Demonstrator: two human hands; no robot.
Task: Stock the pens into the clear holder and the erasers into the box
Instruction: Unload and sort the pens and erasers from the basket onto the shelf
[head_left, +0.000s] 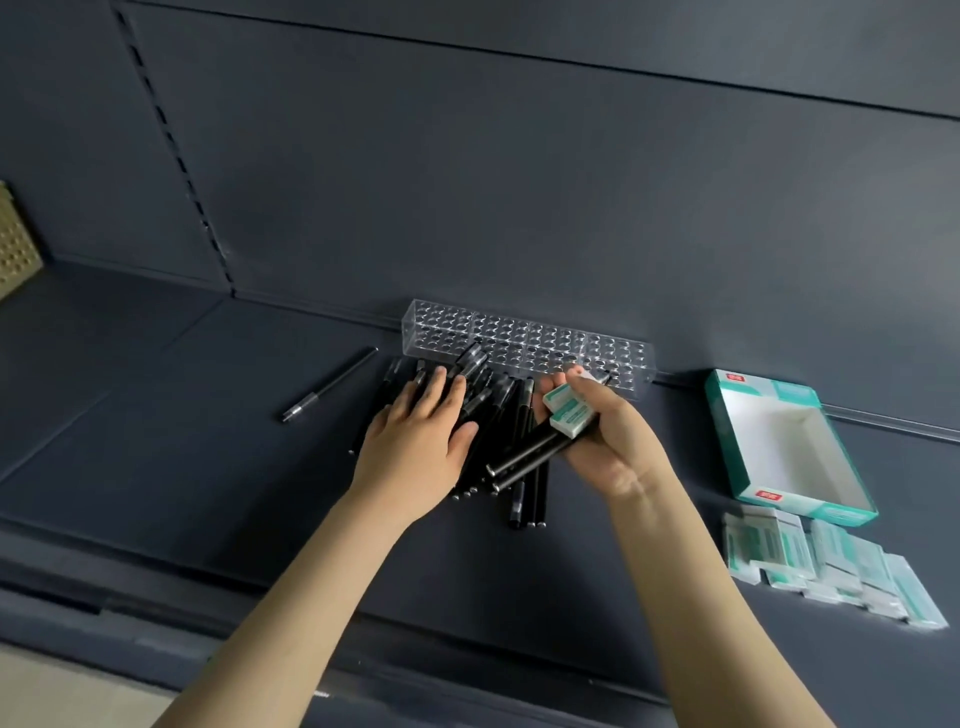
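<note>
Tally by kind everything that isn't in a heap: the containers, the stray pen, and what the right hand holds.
clear holder: 1
box: 1
stray pen: 1
eraser in the right hand: 1
held pens in that hand: 2
Total: 6
The pen pile and eraser heap overlap too much to count.

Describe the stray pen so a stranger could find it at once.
Find the clear holder with rows of holes against the back of the dark shelf. In front of it lies a heap of black pens; left of that heap, one pen lies alone on a slant, touching nothing.
</note>
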